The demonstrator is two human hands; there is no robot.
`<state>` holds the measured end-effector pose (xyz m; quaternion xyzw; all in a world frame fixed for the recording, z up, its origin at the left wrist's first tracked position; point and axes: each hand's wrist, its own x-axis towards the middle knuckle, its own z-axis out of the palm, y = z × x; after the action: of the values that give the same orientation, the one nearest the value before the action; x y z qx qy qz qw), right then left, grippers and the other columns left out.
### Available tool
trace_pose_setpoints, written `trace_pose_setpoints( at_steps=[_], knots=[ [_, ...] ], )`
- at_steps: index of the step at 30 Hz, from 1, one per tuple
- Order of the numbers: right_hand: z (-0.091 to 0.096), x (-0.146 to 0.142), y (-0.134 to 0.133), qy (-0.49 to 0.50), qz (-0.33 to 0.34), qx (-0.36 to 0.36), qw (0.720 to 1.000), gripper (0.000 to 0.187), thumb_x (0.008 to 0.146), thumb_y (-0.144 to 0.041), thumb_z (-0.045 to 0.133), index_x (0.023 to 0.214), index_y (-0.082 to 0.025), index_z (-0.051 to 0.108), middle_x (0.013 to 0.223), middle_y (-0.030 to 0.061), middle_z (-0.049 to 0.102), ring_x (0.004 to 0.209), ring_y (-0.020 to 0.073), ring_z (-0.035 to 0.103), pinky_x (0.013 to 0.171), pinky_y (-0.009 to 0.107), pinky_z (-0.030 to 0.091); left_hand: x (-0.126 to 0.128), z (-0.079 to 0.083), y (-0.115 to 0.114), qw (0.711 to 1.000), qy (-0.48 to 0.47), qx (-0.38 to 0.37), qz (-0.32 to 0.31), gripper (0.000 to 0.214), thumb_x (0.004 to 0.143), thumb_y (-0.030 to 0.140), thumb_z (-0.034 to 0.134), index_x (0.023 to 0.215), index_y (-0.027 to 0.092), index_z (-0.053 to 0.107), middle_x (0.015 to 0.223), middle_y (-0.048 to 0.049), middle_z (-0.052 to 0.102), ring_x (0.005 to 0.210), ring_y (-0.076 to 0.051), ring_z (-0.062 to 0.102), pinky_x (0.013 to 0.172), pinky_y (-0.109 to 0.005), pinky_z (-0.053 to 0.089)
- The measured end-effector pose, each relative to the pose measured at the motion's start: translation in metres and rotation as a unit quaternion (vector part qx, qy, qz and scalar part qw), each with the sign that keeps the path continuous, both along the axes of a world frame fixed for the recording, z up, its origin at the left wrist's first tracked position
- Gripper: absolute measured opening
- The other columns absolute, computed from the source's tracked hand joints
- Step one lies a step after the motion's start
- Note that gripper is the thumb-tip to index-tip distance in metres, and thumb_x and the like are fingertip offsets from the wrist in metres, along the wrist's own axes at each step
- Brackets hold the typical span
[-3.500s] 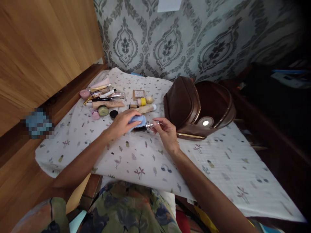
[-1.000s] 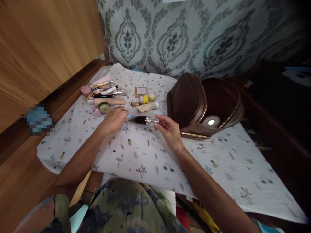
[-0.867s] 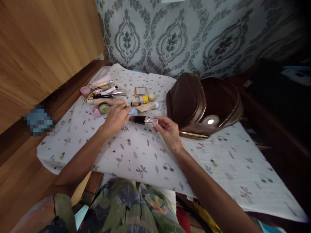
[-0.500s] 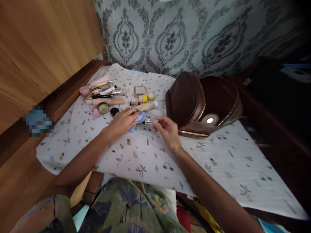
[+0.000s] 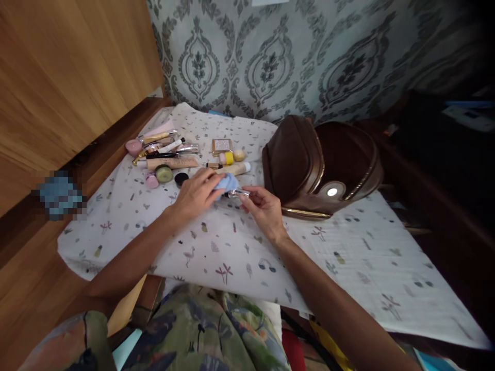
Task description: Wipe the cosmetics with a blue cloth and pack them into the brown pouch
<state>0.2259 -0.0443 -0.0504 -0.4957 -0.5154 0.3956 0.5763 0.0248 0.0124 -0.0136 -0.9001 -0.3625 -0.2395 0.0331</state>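
Observation:
My left hand [image 5: 198,194] is closed on a light blue cloth [image 5: 227,182], which lies against a small shiny clear-and-silver cosmetic tube [image 5: 238,193]. The fingertips of my right hand [image 5: 263,207] pinch the right end of that tube; its left end is partly hidden by the cloth. Just beyond both hands lies a beige squeeze tube [image 5: 234,169] with a white cap. A round black lid or jar [image 5: 181,179] sits beside my left hand.
A brown leather bag [image 5: 296,154] stands unzipped to the right. Several cosmetics, including a green jar [image 5: 164,174], a pink sponge [image 5: 133,148] and a glittery compact [image 5: 221,146], lie on the patterned white cloth [image 5: 232,252]. A wooden cabinet [image 5: 77,67] borders the left.
The blue cloth has shifted up over the top of the small tube, and my left hand has turned slightly with it. My right hand keeps its pinch on the tube's end.

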Motion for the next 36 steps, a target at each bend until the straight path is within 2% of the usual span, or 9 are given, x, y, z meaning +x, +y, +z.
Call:
trace_pose_setpoints(
  at_steps=[2, 4, 11, 15, 20, 24, 30, 33, 36],
  knots=[
    [0.001, -0.001, -0.001, -0.007, -0.009, 0.002, 1.0, 0.045, 0.071, -0.057, 0.08, 0.091, -0.02, 0.065, 0.062, -0.0044, 0.058, 0.051, 0.014, 0.061, 0.044, 0.025, 0.049, 0.008, -0.005, -0.006, 0.998, 0.002, 0.016, -0.061, 0.036, 0.101, 0.038, 0.045, 0.132, 0.021, 0.055, 0.119, -0.011, 0.061, 0.111, -0.025, 0.058, 0.091, -0.038, 0.052],
    [0.002, 0.0, -0.001, -0.006, -0.019, 0.003, 1.0, 0.045, 0.072, -0.059, 0.079, 0.088, -0.02, 0.065, 0.061, -0.0041, 0.058, 0.048, 0.0138, 0.06, 0.041, 0.025, 0.047, 0.01, -0.01, -0.005, 0.997, 0.019, 0.021, -0.076, 0.038, 0.1, 0.035, 0.048, 0.136, 0.021, 0.052, 0.12, -0.0117, 0.06, 0.111, -0.027, 0.057, 0.093, -0.041, 0.051],
    [0.008, 0.004, 0.001, 0.07, -0.08, -0.036, 0.994, 0.051, 0.069, -0.067, 0.076, 0.067, -0.02, 0.056, 0.056, -0.0004, 0.062, 0.04, 0.0112, 0.053, 0.035, 0.022, 0.039, -0.013, -0.011, 0.021, 0.996, 0.077, -0.036, 0.01, 0.022, 0.098, 0.031, 0.051, 0.106, 0.015, 0.064, 0.112, -0.0125, 0.063, 0.106, -0.028, 0.058, 0.087, -0.039, 0.052],
    [0.015, 0.004, 0.001, 0.129, -0.081, -0.056, 0.987, 0.052, 0.065, -0.065, 0.079, 0.063, -0.02, 0.053, 0.056, -0.0005, 0.063, 0.041, 0.0099, 0.053, 0.035, 0.02, 0.038, -0.017, -0.004, 0.023, 0.996, -0.027, -0.067, 0.049, 0.027, 0.1, 0.038, 0.046, 0.102, 0.017, 0.064, 0.105, -0.0102, 0.063, 0.103, -0.025, 0.06, 0.089, -0.038, 0.051],
    [0.019, 0.004, 0.0, 0.195, -0.044, -0.087, 0.976, 0.053, 0.059, -0.062, 0.083, 0.062, -0.02, 0.052, 0.056, -0.0009, 0.063, 0.039, 0.0087, 0.051, 0.034, 0.019, 0.035, -0.008, -0.001, 0.014, 0.959, -0.169, -0.223, -0.036, 0.036, 0.101, 0.043, 0.043, 0.125, 0.02, 0.057, 0.109, -0.0066, 0.068, 0.098, -0.02, 0.064, 0.089, -0.033, 0.05],
    [0.019, 0.005, 0.0, 0.215, -0.037, -0.103, 0.971, 0.053, 0.058, -0.064, 0.083, 0.063, -0.02, 0.054, 0.055, -0.0014, 0.063, 0.038, 0.0088, 0.05, 0.033, 0.019, 0.032, -0.006, -0.005, 0.014, 0.923, -0.201, -0.322, -0.065, 0.036, 0.1, 0.049, 0.043, 0.108, 0.018, 0.061, 0.09, -0.0023, 0.067, 0.082, -0.017, 0.062, 0.075, -0.027, 0.049],
    [0.029, 0.005, 0.0, 0.248, -0.04, -0.152, 0.956, 0.053, 0.055, -0.06, 0.086, 0.064, -0.018, 0.055, 0.051, -0.0023, 0.062, 0.035, 0.0062, 0.046, 0.033, 0.017, 0.03, -0.005, -0.005, 0.013, 0.929, -0.219, -0.294, -0.059, 0.037, 0.095, 0.049, 0.054, 0.115, 0.019, 0.061, 0.097, -0.0022, 0.068, 0.086, -0.018, 0.062, 0.078, -0.026, 0.05],
    [0.032, 0.005, -0.001, 0.265, -0.037, -0.171, 0.948, 0.052, 0.055, -0.058, 0.087, 0.066, -0.018, 0.056, 0.05, -0.0022, 0.062, 0.035, 0.0061, 0.046, 0.033, 0.017, 0.029, -0.002, -0.01, 0.01, 0.957, -0.177, -0.22, -0.07, 0.043, 0.089, 0.042, 0.065, 0.125, 0.019, 0.057, 0.114, -0.006, 0.067, 0.1, -0.021, 0.064, 0.089, -0.031, 0.05],
    [0.032, 0.004, -0.001, 0.263, -0.029, -0.18, 0.947, 0.052, 0.057, -0.059, 0.086, 0.066, -0.018, 0.056, 0.049, -0.0017, 0.061, 0.034, 0.0068, 0.046, 0.032, 0.017, 0.027, 0.001, -0.019, 0.008, 0.978, -0.132, -0.142, -0.083, 0.046, 0.089, 0.035, 0.066, 0.131, 0.021, 0.054, 0.119, -0.0093, 0.065, 0.109, -0.024, 0.063, 0.096, -0.035, 0.049]
  ],
)
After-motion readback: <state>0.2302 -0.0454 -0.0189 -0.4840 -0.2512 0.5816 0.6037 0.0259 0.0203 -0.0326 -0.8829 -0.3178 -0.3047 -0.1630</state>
